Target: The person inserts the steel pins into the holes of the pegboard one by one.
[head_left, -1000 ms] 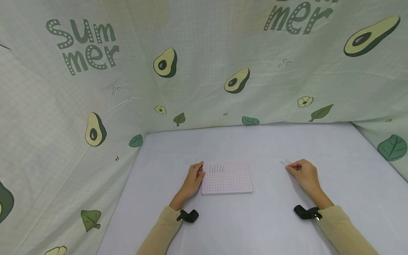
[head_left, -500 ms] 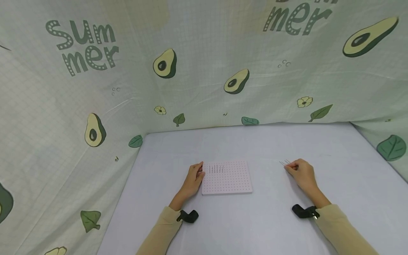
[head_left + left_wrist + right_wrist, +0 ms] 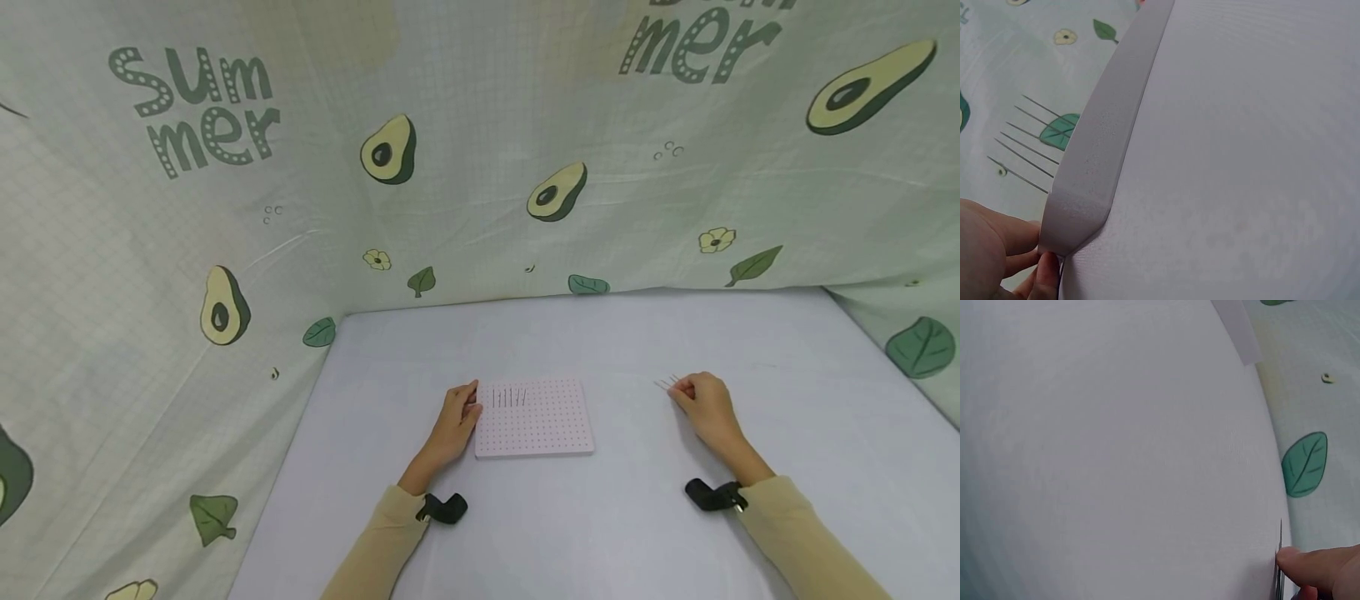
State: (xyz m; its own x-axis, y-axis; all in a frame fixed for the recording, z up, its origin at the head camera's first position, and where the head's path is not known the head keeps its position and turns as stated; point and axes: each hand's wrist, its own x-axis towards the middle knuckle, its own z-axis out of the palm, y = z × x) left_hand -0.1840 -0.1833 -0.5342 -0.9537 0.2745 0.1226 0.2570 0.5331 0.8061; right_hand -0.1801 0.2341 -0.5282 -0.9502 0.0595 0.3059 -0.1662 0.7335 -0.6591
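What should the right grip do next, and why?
Probably carry the thin pins left toward the perforated board: the right grip pinches them away from it, similar standing pins occupy its upper left, holes beside them look unfilled, and the left grip holds its edge.

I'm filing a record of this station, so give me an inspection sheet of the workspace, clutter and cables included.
Surface: white table, pale and smooth-looking.
Board: pink, dotted with rows of holes, lying flat.
Standing pins: six, thin, in a row near its far left corner.
Held pins: several; exact count unclear.
Clutter: nothing seen.
Left-hand grip: at the board's left edge, holding its corner.
Right-hand grip: right of the board, pinching pins.
Cables: nothing seen.
Surroundings: pale curtain printed with avocados, leaves and "summer".
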